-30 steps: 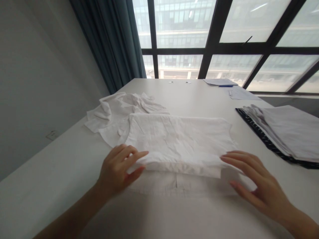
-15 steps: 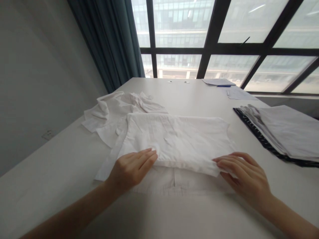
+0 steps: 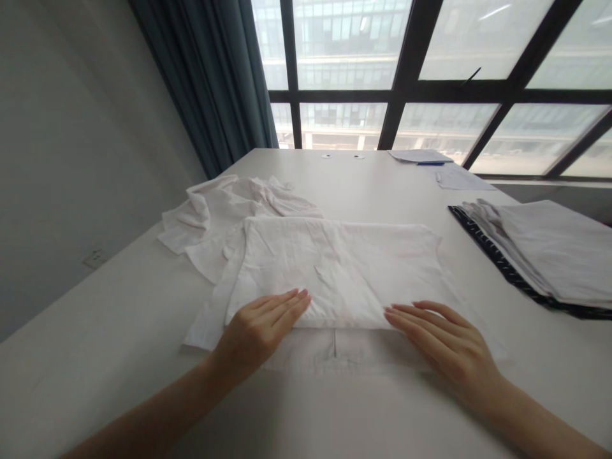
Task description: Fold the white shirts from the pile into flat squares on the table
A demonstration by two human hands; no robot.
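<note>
Head camera: two bare hands lie palm down on a folded white garment (image 3: 344, 268) spread across the middle of a pale bench (image 3: 109, 331). The left hand (image 3: 262, 328) rests on the near left part of the cloth, its fingers straight, side by side and not curled round anything. The right hand (image 3: 442, 341) mirrors it on the near right part, fingers outstretched and flat along the edge of the upper layer; its thumb is hidden from view. Between the hands, that edge runs nearly straight, and a lower layer of white fabric reaches past it toward the person, marked by a short dark line near its center.

Behind the garment and to the left, a crumpled white garment (image 3: 224, 204) lies in loose creases. To the right, well apart from the hands, a stack of folded white cloth (image 3: 564, 248) sits on a black patterned piece (image 3: 507, 271). A blue pen (image 3: 430, 164) and papers (image 3: 463, 178) lie at the far end, before a dark-framed window (image 3: 351, 48) and a blue curtain (image 3: 224, 76).
</note>
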